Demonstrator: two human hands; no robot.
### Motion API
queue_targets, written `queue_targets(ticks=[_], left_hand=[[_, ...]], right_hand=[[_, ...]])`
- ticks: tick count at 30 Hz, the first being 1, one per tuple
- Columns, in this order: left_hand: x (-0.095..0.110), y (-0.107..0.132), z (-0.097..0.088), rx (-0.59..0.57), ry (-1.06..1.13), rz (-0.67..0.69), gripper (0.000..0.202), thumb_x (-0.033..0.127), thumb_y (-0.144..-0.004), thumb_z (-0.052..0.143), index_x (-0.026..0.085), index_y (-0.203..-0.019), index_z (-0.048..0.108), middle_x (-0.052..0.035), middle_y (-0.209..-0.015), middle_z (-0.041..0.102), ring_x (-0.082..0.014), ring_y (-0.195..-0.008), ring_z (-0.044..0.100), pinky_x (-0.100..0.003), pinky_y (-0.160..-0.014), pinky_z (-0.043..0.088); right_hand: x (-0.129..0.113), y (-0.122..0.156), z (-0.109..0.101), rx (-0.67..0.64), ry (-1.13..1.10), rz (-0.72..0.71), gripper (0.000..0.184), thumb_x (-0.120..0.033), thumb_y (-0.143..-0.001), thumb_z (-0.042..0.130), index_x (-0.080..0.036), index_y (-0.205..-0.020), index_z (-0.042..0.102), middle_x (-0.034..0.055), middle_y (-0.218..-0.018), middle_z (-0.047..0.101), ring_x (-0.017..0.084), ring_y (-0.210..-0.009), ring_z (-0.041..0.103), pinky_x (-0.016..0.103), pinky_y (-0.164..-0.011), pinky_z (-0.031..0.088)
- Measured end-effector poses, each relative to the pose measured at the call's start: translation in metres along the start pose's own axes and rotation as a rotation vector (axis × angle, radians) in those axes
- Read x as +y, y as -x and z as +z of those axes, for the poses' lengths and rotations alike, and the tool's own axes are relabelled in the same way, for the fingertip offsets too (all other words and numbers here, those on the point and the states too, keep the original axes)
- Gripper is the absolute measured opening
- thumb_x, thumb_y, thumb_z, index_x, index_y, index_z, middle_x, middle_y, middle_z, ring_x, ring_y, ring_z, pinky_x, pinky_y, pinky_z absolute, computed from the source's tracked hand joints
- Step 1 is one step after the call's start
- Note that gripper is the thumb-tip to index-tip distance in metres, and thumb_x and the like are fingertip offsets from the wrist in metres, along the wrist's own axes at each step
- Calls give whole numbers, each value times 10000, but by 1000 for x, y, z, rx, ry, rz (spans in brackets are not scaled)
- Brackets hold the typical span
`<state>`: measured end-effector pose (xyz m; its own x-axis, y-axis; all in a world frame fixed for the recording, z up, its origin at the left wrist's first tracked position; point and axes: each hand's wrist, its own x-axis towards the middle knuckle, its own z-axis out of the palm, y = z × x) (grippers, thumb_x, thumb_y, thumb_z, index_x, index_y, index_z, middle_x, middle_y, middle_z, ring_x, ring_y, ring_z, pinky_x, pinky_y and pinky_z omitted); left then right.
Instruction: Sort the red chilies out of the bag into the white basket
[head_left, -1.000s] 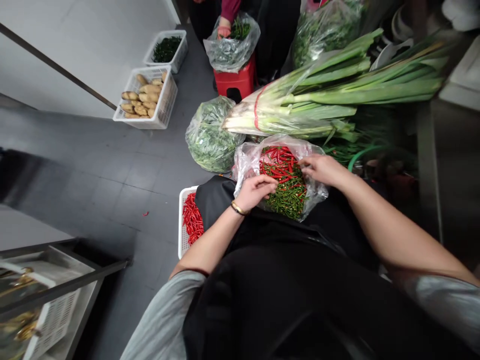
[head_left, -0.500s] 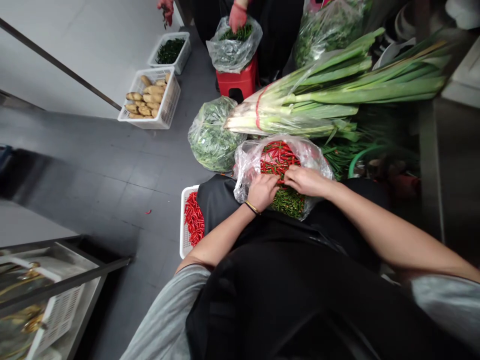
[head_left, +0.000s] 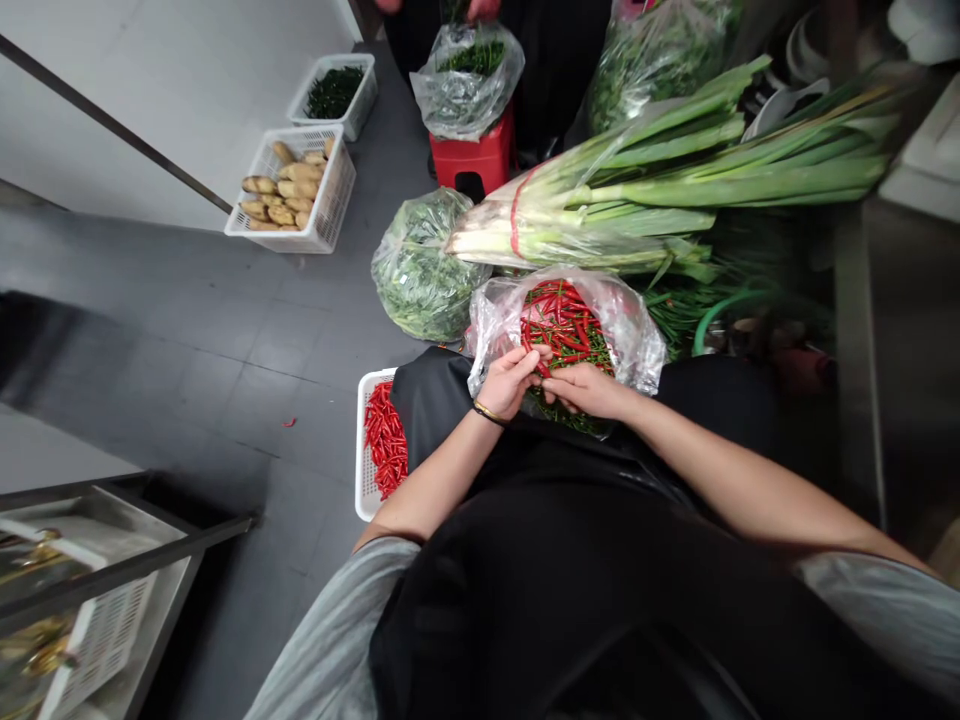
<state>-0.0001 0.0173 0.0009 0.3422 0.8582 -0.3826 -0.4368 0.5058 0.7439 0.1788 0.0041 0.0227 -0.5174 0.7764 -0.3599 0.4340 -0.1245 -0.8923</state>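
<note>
A clear plastic bag point(head_left: 634, 330) of red chillies point(head_left: 564, 318) with green stems rests on my black apron-covered lap. My left hand point(head_left: 508, 380), with a gold bracelet at the wrist, is closed on a red chilli at the bag's near edge. My right hand point(head_left: 589, 388) meets it from the right, fingers pinched at the same chilli. A white basket point(head_left: 364, 480) holding picked red chillies stands on the floor by my left knee.
A tied bundle of leeks point(head_left: 645, 190) lies behind the bag, beside a bag of greens point(head_left: 420, 270). Another person's hands work over a bag point(head_left: 465, 75) on a red stool point(head_left: 476, 160). White baskets of ginger point(head_left: 289, 190) and greens point(head_left: 334, 92) stand far left. A metal rack point(head_left: 112, 560) stands near left.
My right hand has drawn back from the bag's far side to its near edge, meeting my left hand on a chilli. The other person's hands have shifted above their bag.
</note>
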Motion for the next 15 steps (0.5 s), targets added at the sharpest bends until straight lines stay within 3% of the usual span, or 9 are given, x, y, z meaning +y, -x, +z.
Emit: queue_targets(ticks=[2, 4, 7, 9, 10, 12, 15], left_hand=[[-5, 4, -2, -10, -66, -48, 385, 432, -661, 817, 118, -865, 727, -30, -717, 659, -78, -604, 561, -218, -556, 408], [-8, 12, 0, -42, -185, -8, 375, 470, -681, 792, 131, -830, 731, -18, -669, 637, -74, -558, 525, -231, -548, 408], [0, 26, 10, -102, -433, 264, 268, 415, -697, 786, 168, -788, 734, -51, -782, 690, -132, -718, 596, -295, -716, 488], [11, 29, 16, -109, -491, 360, 195, 352, -705, 773, 176, -760, 713, -69, -862, 701, -165, -852, 615, -332, -846, 491], [16, 28, 17, -82, -444, 337, 182, 340, -712, 753, 175, -746, 684, -66, -854, 692, -167, -857, 616, -339, -853, 495], [22, 23, 14, 2, -256, 174, 188, 324, -720, 703, 174, -722, 590, -32, -764, 645, -137, -740, 601, -323, -761, 516], [19, 12, 5, 110, -37, -66, 232, 271, -689, 664, 185, -687, 449, 72, -516, 413, -61, -460, 402, -222, -527, 427]], right_hand=[[2, 9, 16, 76, -8, 0, 501, -611, -884, 448, -191, -633, 558, -39, -457, 470, 94, -437, 450, 229, -488, 352], [8, 19, 24, 92, -30, 91, 498, -598, -892, 428, -201, -602, 510, -45, -434, 423, 94, -406, 401, 231, -454, 320], [19, 28, 20, 30, 53, 312, 490, -538, -944, 325, -204, -641, 516, -28, -437, 418, 121, -384, 408, 249, -437, 327], [22, 26, 10, 60, 338, 324, 458, -482, -962, 324, -182, -757, 604, 40, -599, 567, 158, -498, 527, 267, -496, 379], [22, 22, 4, 105, 526, 283, 422, -464, -961, 354, -175, -873, 649, 88, -762, 637, 185, -604, 588, 276, -538, 400], [22, 9, -5, 199, 866, 190, 388, -437, -960, 396, -199, -1136, 647, 155, -1090, 633, 236, -804, 636, 294, -601, 419], [22, -19, -15, 148, 1120, 147, 386, -357, -974, 382, -209, -1242, 618, 186, -1198, 590, 257, -891, 642, 300, -637, 418]])
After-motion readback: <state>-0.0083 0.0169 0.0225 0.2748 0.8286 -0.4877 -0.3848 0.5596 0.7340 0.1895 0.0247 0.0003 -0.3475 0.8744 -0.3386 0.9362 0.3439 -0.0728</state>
